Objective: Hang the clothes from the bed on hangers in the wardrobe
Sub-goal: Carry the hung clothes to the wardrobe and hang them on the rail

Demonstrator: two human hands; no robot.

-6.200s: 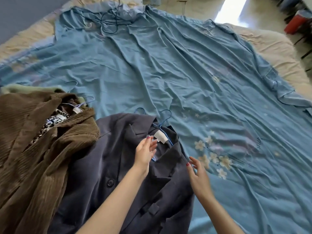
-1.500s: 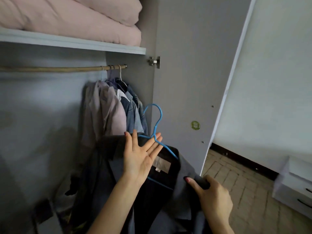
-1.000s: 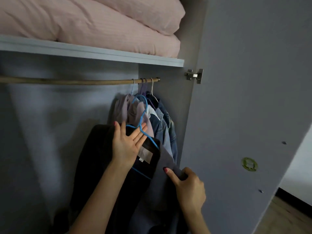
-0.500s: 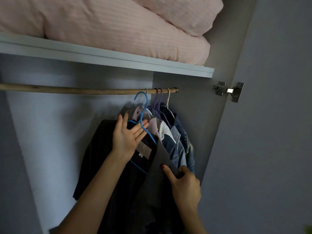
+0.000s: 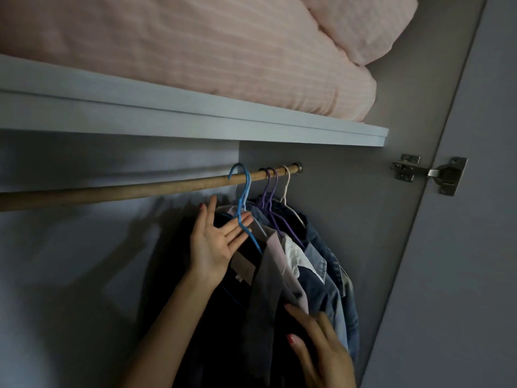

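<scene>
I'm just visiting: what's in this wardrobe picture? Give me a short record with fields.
rail: wooden rod under a shelf
blue hanger: hooked over the rod, carrying a dark jacket
left hand: open, fingers against the hanger neck
right hand: open, on the jacket front
neighbours: purple hangers, denim garments
shelf load: pink bedding

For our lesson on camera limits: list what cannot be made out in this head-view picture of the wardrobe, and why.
- Wooden rail: its left end is cut off by the frame edge.
- Dark jacket: its hem runs below the bottom edge, and shadow hides detail.
- Right hand: motion-blurred, so its grip is unclear.
- Blue hanger: the left hand covers part of it.
</scene>
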